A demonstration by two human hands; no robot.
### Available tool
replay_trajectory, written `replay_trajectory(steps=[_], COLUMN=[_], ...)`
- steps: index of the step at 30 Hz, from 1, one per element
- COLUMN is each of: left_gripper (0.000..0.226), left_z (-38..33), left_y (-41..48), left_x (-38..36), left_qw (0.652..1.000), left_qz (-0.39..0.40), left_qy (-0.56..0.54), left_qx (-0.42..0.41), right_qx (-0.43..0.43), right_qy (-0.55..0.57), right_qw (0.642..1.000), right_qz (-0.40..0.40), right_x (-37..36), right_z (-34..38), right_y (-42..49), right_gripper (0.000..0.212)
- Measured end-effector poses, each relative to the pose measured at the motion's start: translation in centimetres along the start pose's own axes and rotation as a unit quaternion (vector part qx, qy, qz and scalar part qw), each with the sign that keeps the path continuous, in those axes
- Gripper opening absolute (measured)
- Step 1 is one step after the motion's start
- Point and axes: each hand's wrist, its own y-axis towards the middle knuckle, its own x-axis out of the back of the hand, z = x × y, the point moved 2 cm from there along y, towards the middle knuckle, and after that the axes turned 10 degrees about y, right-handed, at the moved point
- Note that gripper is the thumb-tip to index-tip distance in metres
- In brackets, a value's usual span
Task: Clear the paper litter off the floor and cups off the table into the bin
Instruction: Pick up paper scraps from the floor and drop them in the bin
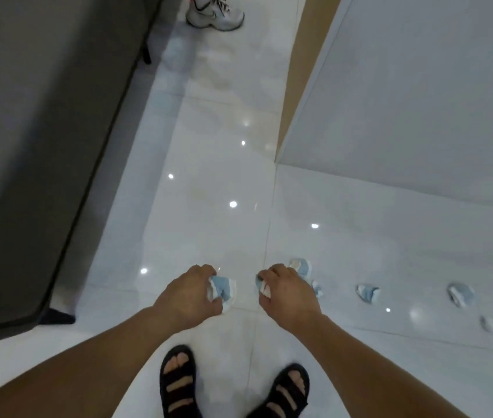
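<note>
Both arms reach down over the glossy white floor. My left hand (189, 292) is closed around a crumpled blue-and-white paper ball (223, 290). My right hand (284, 289) grips another crumpled paper piece (264, 285). Just beyond the right hand lies a paper ball (302, 266), with a small scrap (317, 288) beside the wrist. Further right on the tiles lie two more crumpled balls (367, 292) (461, 294) and a small white scrap (488, 324). No bin, table or cups are in view.
A dark grey sofa (34, 131) fills the left side, its corner near my left arm. A white wall panel (414, 95) with a brown edge stands at the right. Another person's white sneaker (216, 13) is at the top. My sandalled feet (179, 384) stand below.
</note>
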Motion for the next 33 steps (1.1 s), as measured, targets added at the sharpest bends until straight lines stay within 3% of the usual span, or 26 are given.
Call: replay_trajectory(steps=[7,13,23,33], left_gripper=[0.060,0.064,0.050,0.062], left_z=[-2.7,-1.6,3.3,13.5], left_y=[-17.1,-31.6,-53.1,-78.0], left_x=[16.1,19.6,13.0,-2.2], left_qw=[0.990,0.968,0.887,0.759], left_qz=[-0.118,-0.185,-0.291,-0.358], left_qy=[-0.065,-0.118,-0.237,-0.339], left_qx=[0.041,0.121,0.270,0.425], right_qx=[0.040,0.145,0.347,0.529], right_qy=[-0.018,-0.059,-0.188,-0.294], right_qw=[0.999,0.987,0.914,0.774], right_qz=[-0.006,0.026,0.094,0.188], right_x=[13.7,17.7,14.3,-3.4], right_z=[14.9,26.3,41.9,58.4], right_y=[-11.9,-18.3,-27.4,-44.6], right_gripper=[0.040,0.040,0.041,0.037])
